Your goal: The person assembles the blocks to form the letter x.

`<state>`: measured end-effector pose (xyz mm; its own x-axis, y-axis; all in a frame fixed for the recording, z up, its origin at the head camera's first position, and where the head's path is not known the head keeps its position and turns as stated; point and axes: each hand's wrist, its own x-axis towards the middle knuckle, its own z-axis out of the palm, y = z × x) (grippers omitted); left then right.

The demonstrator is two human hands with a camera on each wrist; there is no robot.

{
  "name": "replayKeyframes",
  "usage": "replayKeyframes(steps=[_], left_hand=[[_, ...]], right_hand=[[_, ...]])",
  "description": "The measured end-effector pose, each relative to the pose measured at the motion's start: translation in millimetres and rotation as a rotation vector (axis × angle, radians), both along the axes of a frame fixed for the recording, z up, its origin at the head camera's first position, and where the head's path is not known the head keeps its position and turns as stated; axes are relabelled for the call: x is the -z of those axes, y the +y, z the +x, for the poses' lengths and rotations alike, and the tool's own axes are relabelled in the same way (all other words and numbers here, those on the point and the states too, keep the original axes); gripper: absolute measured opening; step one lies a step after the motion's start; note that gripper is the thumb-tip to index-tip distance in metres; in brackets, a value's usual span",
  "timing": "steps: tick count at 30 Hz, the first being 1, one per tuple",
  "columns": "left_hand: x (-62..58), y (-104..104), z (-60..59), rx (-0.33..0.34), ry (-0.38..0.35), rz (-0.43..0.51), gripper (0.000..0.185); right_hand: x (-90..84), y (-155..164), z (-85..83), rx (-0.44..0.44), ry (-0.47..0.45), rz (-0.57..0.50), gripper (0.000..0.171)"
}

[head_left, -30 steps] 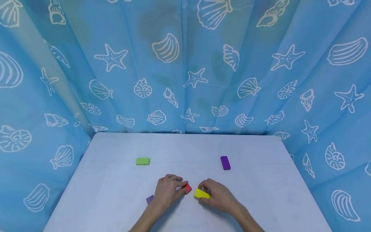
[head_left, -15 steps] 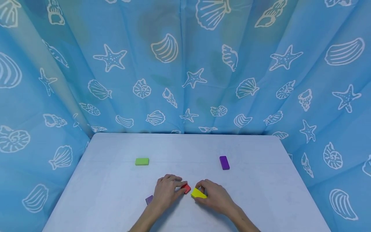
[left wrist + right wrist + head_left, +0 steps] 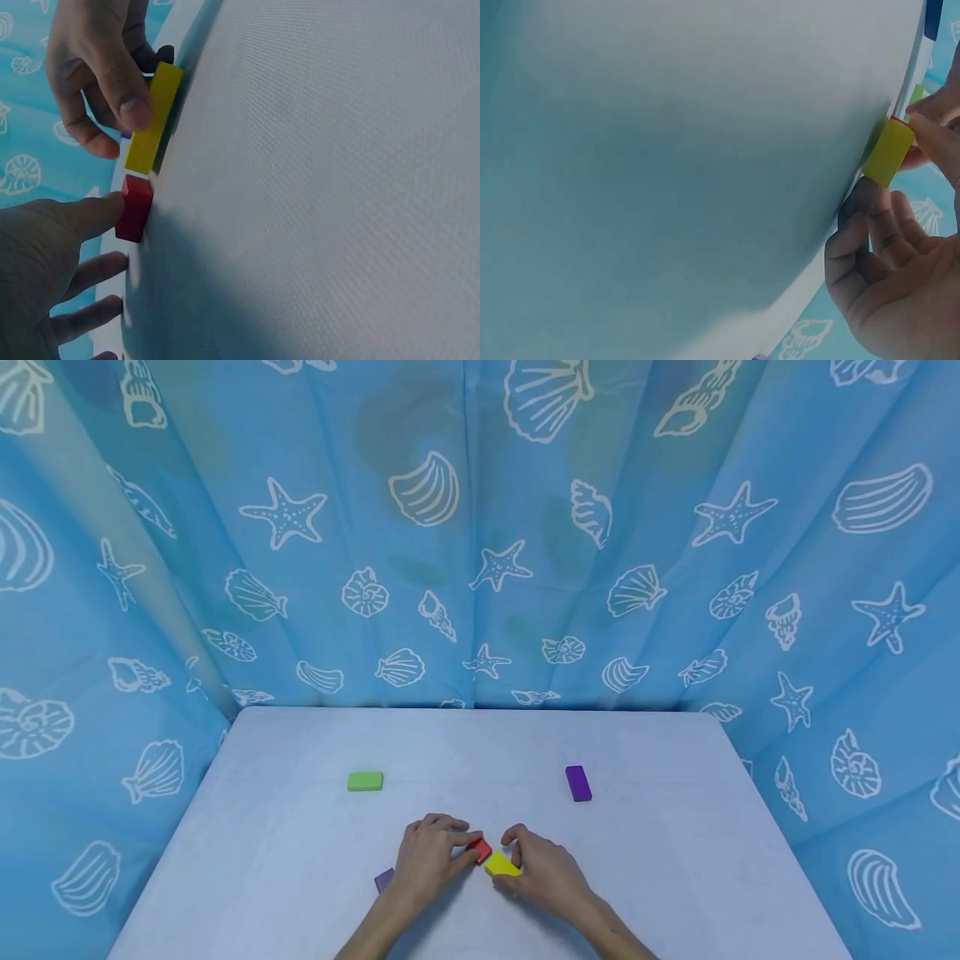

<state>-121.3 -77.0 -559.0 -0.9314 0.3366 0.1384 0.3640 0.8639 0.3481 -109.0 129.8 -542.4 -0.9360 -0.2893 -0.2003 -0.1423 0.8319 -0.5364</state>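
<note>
My left hand [image 3: 433, 864] pinches a small red block [image 3: 482, 852] between thumb and forefinger on the white table. In the left wrist view, its thumb presses the red block [image 3: 135, 208] while the other fingers spread beyond. My right hand [image 3: 553, 870] holds a yellow block [image 3: 501, 865], thumb along its near side and forefinger lifted off. The yellow block [image 3: 154, 118] stands on its narrow side, its end right by the red one. In the right wrist view, curled fingers of the right hand [image 3: 896, 277] meet the lower end of the yellow block [image 3: 889, 154].
A light green block [image 3: 365, 782] lies farther back on the left of the white table [image 3: 300, 743]. Back right lies a purple block [image 3: 578, 783]. Another purple block [image 3: 384, 880] is partly hidden by the left wrist. A blue shell-patterned curtain [image 3: 420, 568] surrounds the table.
My right hand has slid the yellow block left, up close to the red block, and its forefinger has lifted away. The left hand stays in place on the red block.
</note>
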Motion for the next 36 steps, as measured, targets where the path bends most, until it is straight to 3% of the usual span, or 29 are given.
replayKeyframes(steps=[15, 25, 36], left_hand=[[-0.2, 0, 1.0, 0.004, 0.023, -0.009, 0.029], [-1.1, 2, 0.6, -0.006, -0.003, -0.006, 0.029], [0.9, 1, 1.3, 0.004, 0.027, -0.006, 0.029]], right_hand=[[1.8, -14, 1.5, 0.036, 0.015, 0.052, 0.056], [0.7, -15, 1.7, 0.011, 0.025, 0.075, 0.055], [2.7, -14, 2.3, -0.008, 0.047, 0.075, 0.055]])
